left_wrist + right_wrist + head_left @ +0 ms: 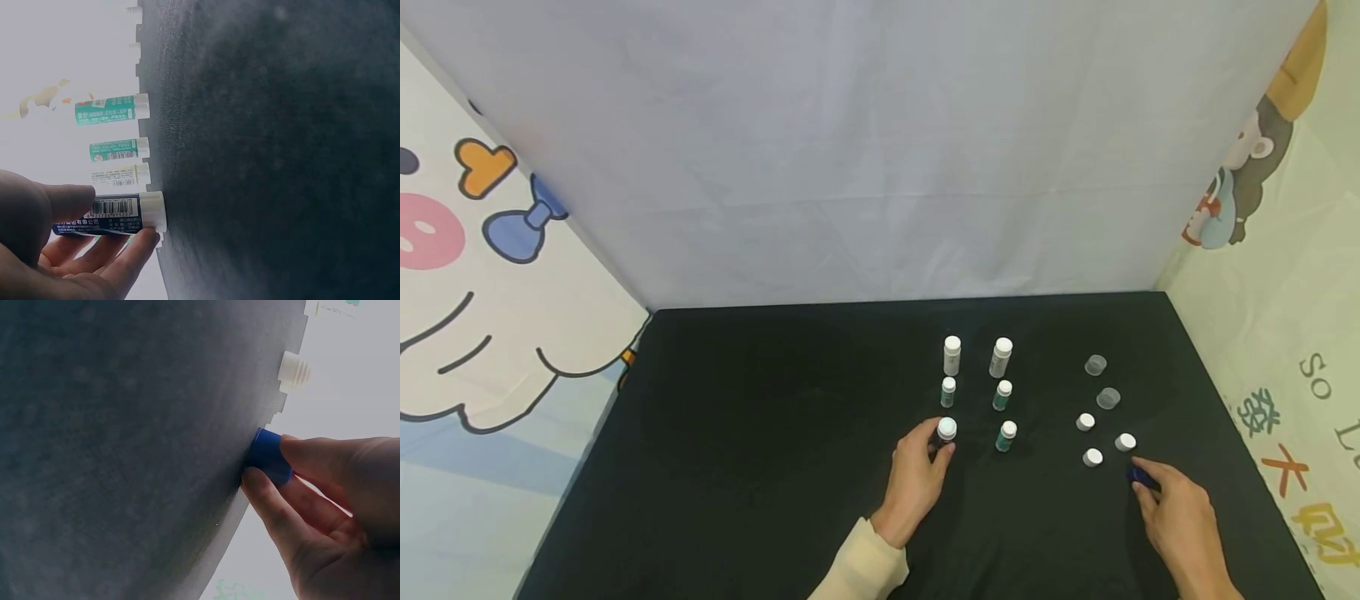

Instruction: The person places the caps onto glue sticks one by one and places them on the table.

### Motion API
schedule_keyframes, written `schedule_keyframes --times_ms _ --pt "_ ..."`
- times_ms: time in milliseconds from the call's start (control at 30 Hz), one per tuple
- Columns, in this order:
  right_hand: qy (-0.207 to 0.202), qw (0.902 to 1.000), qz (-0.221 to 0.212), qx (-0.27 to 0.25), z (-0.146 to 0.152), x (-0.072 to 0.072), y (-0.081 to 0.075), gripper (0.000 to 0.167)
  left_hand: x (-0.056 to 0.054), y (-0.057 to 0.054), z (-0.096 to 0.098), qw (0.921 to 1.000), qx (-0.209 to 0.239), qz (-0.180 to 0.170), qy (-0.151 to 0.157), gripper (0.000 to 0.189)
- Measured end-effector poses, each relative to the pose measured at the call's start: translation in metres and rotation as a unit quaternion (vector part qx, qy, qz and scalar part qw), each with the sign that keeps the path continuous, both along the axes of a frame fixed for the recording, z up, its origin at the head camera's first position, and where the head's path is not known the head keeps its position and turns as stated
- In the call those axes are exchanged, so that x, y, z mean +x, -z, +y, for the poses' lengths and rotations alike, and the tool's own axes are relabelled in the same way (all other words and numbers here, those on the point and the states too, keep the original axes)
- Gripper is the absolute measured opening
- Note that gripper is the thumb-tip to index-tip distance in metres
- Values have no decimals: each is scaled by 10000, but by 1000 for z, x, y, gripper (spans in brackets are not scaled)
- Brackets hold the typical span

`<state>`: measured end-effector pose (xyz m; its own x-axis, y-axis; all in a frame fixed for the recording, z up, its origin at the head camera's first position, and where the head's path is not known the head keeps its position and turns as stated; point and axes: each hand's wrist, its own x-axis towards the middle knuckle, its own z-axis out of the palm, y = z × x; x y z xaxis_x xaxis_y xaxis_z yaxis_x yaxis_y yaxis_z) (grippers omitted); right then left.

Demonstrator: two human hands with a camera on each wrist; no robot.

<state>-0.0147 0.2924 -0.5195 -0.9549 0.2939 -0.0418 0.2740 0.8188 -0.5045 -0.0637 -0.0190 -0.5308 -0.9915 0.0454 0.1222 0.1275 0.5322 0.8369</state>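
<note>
My left hand [916, 473] holds a small bottle [115, 214] with a dark blue barcoded label, thumb on one side and fingers on the other. Its round white top [947, 428] shows from above, and in the left wrist view its white lower end is right at the tabletop. My right hand [1183, 512] pinches a blue cap [270, 456] between thumb and fingertips, close to the black cloth. Just beyond that hand lie white caps [1125, 442]. A green-labelled bottle [1006, 436] stands to the right of the held bottle.
Two smaller green-labelled bottles, one [1002, 395] at right and one [948, 392] at left, stand farther back. Behind them are two taller white bottles [952, 356]. Two translucent cups [1108, 398] sit at the right. Fabric walls enclose the black table [737, 450].
</note>
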Motion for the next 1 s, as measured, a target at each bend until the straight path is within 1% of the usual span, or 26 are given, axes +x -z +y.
schedule_keyframes --times_ms 100,233,467,567,667,900,1000 --pt "38 10000 -52 -25 0 0 0 34 1 0 -1 10000 -40 39 1 29" --pt "53 10000 19 -24 -1 1 0 33 1 -1 -2 9999 -126 77 -11 29" --pt "63 9999 48 -68 -2 3 -2 34 4 -5 -6 9998 -172 40 -39 30" --pt "2 9999 156 -58 -3 4 -3 33 4 -6 -7 9998 -193 30 -48 31" --pt "-60 9995 289 -60 -4 5 -4 33 5 -6 -6 9997 -230 92 -28 30" --pt "-62 9995 308 -92 -8 5 -8 33 8 -7 -6 9996 -245 171 15 29" --pt "-121 9990 416 -77 -9 7 -9 32 9 -8 -8 9996 -221 190 15 29"
